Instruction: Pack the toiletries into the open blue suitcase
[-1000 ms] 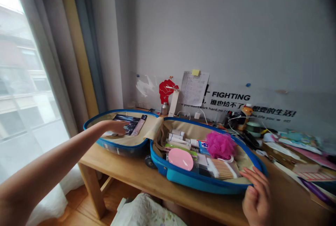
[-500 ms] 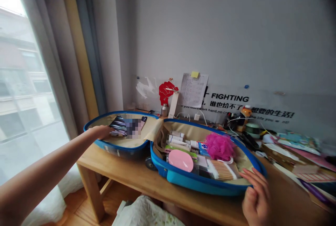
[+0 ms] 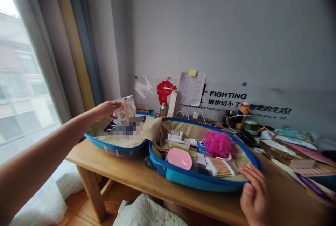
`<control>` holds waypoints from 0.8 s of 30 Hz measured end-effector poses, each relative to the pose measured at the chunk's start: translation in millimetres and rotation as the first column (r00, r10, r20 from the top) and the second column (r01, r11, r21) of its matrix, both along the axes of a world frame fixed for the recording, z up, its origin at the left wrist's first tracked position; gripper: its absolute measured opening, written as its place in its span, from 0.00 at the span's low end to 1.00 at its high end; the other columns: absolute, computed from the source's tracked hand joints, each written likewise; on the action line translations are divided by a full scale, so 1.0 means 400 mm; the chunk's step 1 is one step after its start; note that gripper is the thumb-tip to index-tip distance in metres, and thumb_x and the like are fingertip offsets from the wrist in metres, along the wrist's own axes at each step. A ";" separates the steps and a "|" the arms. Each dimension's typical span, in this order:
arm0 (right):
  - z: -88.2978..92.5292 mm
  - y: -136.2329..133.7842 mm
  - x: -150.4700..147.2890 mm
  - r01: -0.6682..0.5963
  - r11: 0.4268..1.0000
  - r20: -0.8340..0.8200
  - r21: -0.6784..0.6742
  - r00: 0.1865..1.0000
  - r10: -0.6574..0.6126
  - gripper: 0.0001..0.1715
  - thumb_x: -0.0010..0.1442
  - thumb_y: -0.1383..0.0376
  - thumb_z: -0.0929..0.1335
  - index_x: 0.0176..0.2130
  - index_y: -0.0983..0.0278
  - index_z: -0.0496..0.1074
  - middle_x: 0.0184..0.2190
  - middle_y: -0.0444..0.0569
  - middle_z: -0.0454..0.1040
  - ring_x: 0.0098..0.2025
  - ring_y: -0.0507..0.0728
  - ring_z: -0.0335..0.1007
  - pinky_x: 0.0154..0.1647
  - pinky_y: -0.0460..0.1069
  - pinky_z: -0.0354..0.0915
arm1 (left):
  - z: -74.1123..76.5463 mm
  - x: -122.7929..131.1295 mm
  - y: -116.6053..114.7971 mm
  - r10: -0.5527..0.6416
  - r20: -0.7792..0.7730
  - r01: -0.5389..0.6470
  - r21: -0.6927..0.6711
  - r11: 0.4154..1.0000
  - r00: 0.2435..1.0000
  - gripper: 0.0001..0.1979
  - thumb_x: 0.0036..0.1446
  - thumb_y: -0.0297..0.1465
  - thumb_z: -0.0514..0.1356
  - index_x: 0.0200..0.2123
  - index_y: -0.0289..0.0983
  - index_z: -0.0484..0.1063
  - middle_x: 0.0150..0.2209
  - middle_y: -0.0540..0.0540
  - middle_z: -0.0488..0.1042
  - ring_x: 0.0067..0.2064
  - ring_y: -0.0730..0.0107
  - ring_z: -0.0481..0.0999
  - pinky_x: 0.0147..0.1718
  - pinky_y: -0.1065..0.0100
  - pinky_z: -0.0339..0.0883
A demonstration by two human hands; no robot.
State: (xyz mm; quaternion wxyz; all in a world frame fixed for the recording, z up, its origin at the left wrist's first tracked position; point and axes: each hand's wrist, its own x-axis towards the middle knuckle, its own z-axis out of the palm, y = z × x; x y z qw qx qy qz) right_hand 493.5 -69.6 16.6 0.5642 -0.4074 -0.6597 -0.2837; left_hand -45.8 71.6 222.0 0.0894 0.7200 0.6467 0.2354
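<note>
My left hand (image 3: 107, 109) pinches a thin, glossy packet (image 3: 125, 109) with a pale printed face, holding it upright over the left half of an open blue suitcase (image 3: 117, 150). Below it lie a phone (image 3: 143, 118), partly covered by a blurred patch, and a flat black item (image 3: 111, 127). My right hand (image 3: 254, 189) rests with fingers stretched over the front right rim. Close to it is a pack of cotton swabs (image 3: 222, 167). The right half also holds a pink oval dish (image 3: 180, 158), a magenta bath puff (image 3: 218, 143), a toothpaste tube (image 3: 198, 144) and white tubes (image 3: 175, 136).
The suitcase lies on a wooden table (image 3: 126, 170) against a grey wall. Papers and a purple item (image 3: 312, 185) are at the right, with an orange-capped bottle (image 3: 243, 114) and a green-lidded jar (image 3: 251, 126) behind. A curtained window is at the left.
My left hand has risen from the suitcase's left half with the packet in it, turning its printed side into view. My right hand stays on the rim. The view has shifted slightly.
</note>
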 end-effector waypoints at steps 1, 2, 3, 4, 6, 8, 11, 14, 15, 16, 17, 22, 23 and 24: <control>-0.002 0.000 0.001 0.004 1.000 -0.002 -0.007 1.000 -0.004 0.21 0.71 0.57 0.56 0.46 0.64 0.72 0.44 0.58 0.75 0.58 0.67 0.68 0.56 0.65 0.64 | 0.006 0.033 -0.002 -0.055 0.086 0.056 -0.013 0.998 0.995 0.36 0.63 0.57 0.40 0.51 0.36 0.73 0.45 0.37 0.80 0.46 0.54 0.79 0.37 0.62 0.77; -0.004 -0.001 0.001 0.008 1.000 -0.002 -0.015 1.000 -0.008 0.21 0.71 0.57 0.56 0.46 0.64 0.72 0.44 0.59 0.75 0.58 0.67 0.68 0.56 0.65 0.64 | 0.009 0.069 -0.002 -0.111 0.178 0.117 -0.022 0.993 0.978 0.35 0.62 0.57 0.42 0.50 0.37 0.73 0.46 0.37 0.80 0.47 0.54 0.79 0.38 0.63 0.77; -0.006 -0.001 0.002 0.009 1.000 -0.005 -0.022 1.000 -0.009 0.21 0.71 0.57 0.56 0.46 0.64 0.72 0.45 0.59 0.75 0.58 0.67 0.68 0.56 0.65 0.64 | 0.008 0.110 -0.002 -0.166 0.258 0.177 -0.019 0.984 0.952 0.35 0.61 0.58 0.44 0.50 0.37 0.73 0.46 0.37 0.80 0.47 0.55 0.79 0.39 0.62 0.77; -0.008 -0.002 0.003 0.009 1.000 -0.008 -0.028 1.000 -0.010 0.21 0.71 0.57 0.56 0.46 0.64 0.72 0.45 0.58 0.75 0.58 0.67 0.67 0.56 0.65 0.64 | 0.004 0.153 -0.001 -0.219 0.321 0.235 -0.010 0.972 0.921 0.34 0.61 0.58 0.46 0.50 0.37 0.73 0.46 0.37 0.80 0.47 0.55 0.79 0.40 0.62 0.77; -0.010 -0.002 0.003 0.003 0.999 -0.025 -0.035 1.000 -0.004 0.20 0.70 0.57 0.57 0.46 0.63 0.72 0.45 0.58 0.75 0.58 0.67 0.67 0.56 0.65 0.64 | -0.014 0.247 0.004 -0.315 0.409 0.337 0.018 0.941 0.856 0.32 0.61 0.55 0.50 0.50 0.35 0.73 0.46 0.37 0.79 0.46 0.57 0.78 0.40 0.61 0.77; -0.009 -0.003 0.003 -0.005 0.999 -0.042 -0.039 0.999 0.004 0.20 0.70 0.57 0.57 0.46 0.63 0.73 0.44 0.58 0.75 0.58 0.67 0.67 0.56 0.65 0.64 | -0.043 0.344 0.011 -0.393 0.444 0.418 0.045 0.907 0.805 0.28 0.63 0.51 0.52 0.48 0.33 0.74 0.43 0.38 0.79 0.44 0.59 0.78 0.41 0.60 0.77; -0.006 -0.005 0.000 -0.008 0.999 -0.044 -0.033 0.999 0.007 0.20 0.70 0.57 0.57 0.46 0.62 0.72 0.44 0.57 0.75 0.57 0.66 0.68 0.55 0.65 0.64 | -0.094 0.480 0.021 -0.493 0.423 0.517 0.066 0.854 0.760 0.23 0.64 0.46 0.54 0.48 0.33 0.76 0.38 0.42 0.78 0.40 0.62 0.77 0.42 0.61 0.75; -0.002 -0.008 -0.002 -0.003 0.999 -0.023 -0.033 1.000 0.002 0.19 0.70 0.58 0.57 0.47 0.63 0.72 0.44 0.57 0.75 0.57 0.66 0.68 0.55 0.65 0.64 | -0.142 0.589 0.025 -0.599 0.347 0.614 0.077 0.785 0.722 0.20 0.65 0.41 0.54 0.49 0.35 0.77 0.40 0.45 0.79 0.43 0.61 0.77 0.48 0.62 0.72; -0.001 -0.009 -0.003 0.000 0.999 -0.017 -0.037 1.000 0.000 0.19 0.70 0.59 0.57 0.47 0.63 0.72 0.44 0.57 0.75 0.58 0.66 0.67 0.55 0.65 0.64 | -0.156 0.618 0.025 -0.634 0.315 0.647 0.075 0.759 0.707 0.18 0.65 0.38 0.54 0.49 0.35 0.77 0.42 0.45 0.80 0.46 0.61 0.77 0.51 0.62 0.70; 0.000 -0.011 -0.004 0.000 0.999 -0.013 -0.039 1.000 -0.001 0.19 0.70 0.59 0.56 0.47 0.63 0.72 0.44 0.57 0.75 0.58 0.66 0.67 0.55 0.65 0.64 | -0.170 0.645 0.025 -0.666 0.282 0.678 0.071 0.732 0.690 0.18 0.65 0.36 0.53 0.49 0.35 0.77 0.44 0.46 0.80 0.48 0.61 0.76 0.53 0.62 0.69; 0.000 -0.012 -0.004 0.001 0.999 -0.011 -0.040 1.000 -0.001 0.19 0.70 0.59 0.56 0.47 0.63 0.72 0.45 0.57 0.75 0.58 0.66 0.67 0.55 0.64 0.64 | -0.183 0.669 0.026 -0.697 0.249 0.707 0.062 0.705 0.673 0.17 0.65 0.33 0.53 0.50 0.36 0.77 0.46 0.45 0.80 0.51 0.60 0.76 0.56 0.63 0.67; 0.001 -0.016 -0.006 -0.005 0.999 -0.009 -0.051 1.000 0.005 0.19 0.70 0.61 0.57 0.48 0.63 0.72 0.46 0.58 0.74 0.60 0.66 0.66 0.56 0.64 0.64 | -0.247 0.745 0.041 -0.796 0.091 0.800 -0.010 0.600 0.598 0.22 0.66 0.29 0.50 0.61 0.39 0.69 0.62 0.43 0.71 0.63 0.61 0.68 0.64 0.61 0.58; 0.001 -0.017 -0.006 -0.004 0.998 -0.012 -0.055 1.000 0.003 0.19 0.70 0.60 0.57 0.48 0.63 0.72 0.46 0.58 0.74 0.60 0.66 0.66 0.56 0.65 0.64 | -0.258 0.750 0.045 -0.808 0.059 0.810 -0.033 0.586 0.587 0.23 0.66 0.29 0.50 0.63 0.39 0.67 0.64 0.42 0.68 0.65 0.61 0.66 0.65 0.60 0.56; 0.000 -0.017 -0.006 -0.003 0.998 -0.016 -0.058 1.000 0.002 0.19 0.70 0.60 0.57 0.48 0.63 0.72 0.46 0.58 0.74 0.60 0.67 0.66 0.56 0.65 0.64 | -0.266 0.752 0.048 -0.819 0.026 0.818 -0.060 0.572 0.574 0.24 0.66 0.30 0.50 0.64 0.39 0.65 0.66 0.41 0.66 0.66 0.61 0.65 0.66 0.59 0.55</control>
